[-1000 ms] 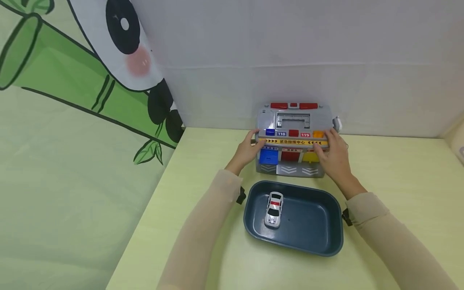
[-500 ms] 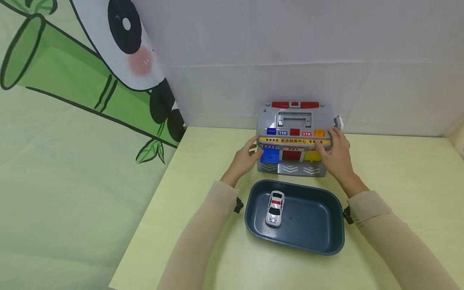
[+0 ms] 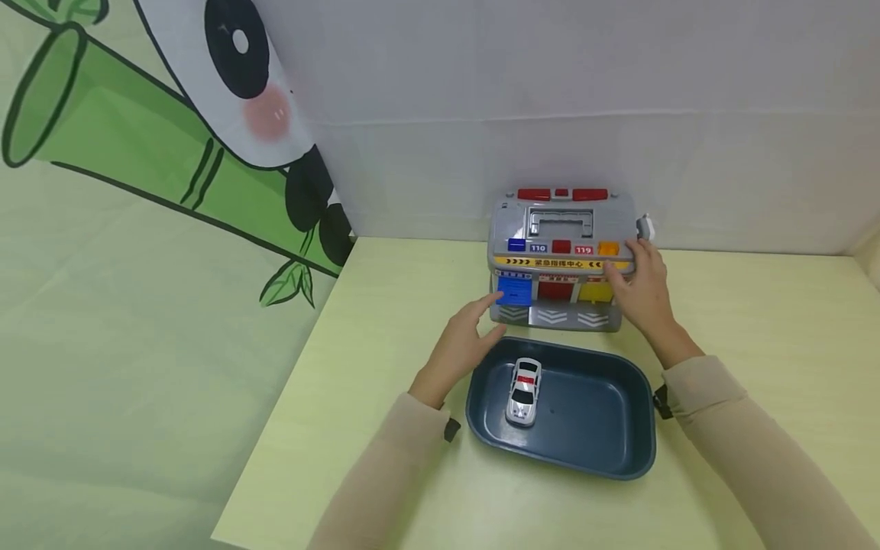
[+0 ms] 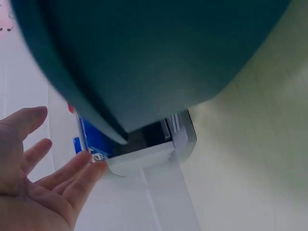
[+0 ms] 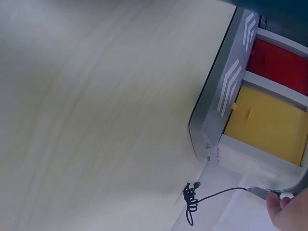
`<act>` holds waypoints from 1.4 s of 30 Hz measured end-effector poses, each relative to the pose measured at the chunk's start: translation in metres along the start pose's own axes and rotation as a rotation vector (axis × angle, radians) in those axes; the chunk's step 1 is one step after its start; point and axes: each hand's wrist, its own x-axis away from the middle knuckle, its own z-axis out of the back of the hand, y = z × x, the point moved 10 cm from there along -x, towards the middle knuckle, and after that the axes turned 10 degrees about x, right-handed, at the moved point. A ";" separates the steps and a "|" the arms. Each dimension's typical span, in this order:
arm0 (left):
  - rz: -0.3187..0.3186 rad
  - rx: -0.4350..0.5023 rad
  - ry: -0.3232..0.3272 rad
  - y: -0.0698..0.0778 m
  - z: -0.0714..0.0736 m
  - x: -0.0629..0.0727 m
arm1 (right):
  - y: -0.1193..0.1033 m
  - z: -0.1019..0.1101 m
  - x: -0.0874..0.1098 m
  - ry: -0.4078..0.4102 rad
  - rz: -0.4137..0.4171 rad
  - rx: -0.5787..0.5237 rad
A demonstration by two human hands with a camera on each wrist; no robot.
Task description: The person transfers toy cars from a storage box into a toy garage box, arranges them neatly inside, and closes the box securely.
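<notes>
A grey toy garage [image 3: 510, 220] stands at the back of the table, with blue, red and yellow doors and a carry handle on its roof. My right hand [image 3: 646, 294] holds its right side, thumb on the front and fingers at the roof edge. The left hand [image 3: 459, 350] has its fingers spread, the index fingertip at the left edge of the blue door [image 3: 515, 291]. In the wrist views a dark bay shows at that door, which is swung out. The yellow door [image 5: 269, 126] and red door [image 5: 281, 67] are closed.
A dark blue tray [image 3: 598, 416] lies in front of the garage, with a white toy car [image 3: 524, 393] in its left part. A coiled black cord [image 5: 191, 204] hangs from the garage's right side. Behind is a white cloth [image 3: 412, 168].
My left hand has left the garage's upper left edge and come down and toward me, to the blue door and the tray's back left corner. The right hand stays on the garage.
</notes>
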 end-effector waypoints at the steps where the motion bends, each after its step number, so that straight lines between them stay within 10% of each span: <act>1: -0.009 -0.020 -0.011 0.003 -0.003 0.004 | 0.001 0.000 -0.001 -0.002 -0.002 -0.009; 21: -0.063 -0.300 -0.394 0.005 -0.084 0.039 | 0.016 -0.011 -0.002 -0.190 -0.136 -0.168; 42: -0.024 -0.400 -0.422 -0.003 -0.096 0.038 | 0.017 -0.015 -0.001 -0.200 -0.165 -0.244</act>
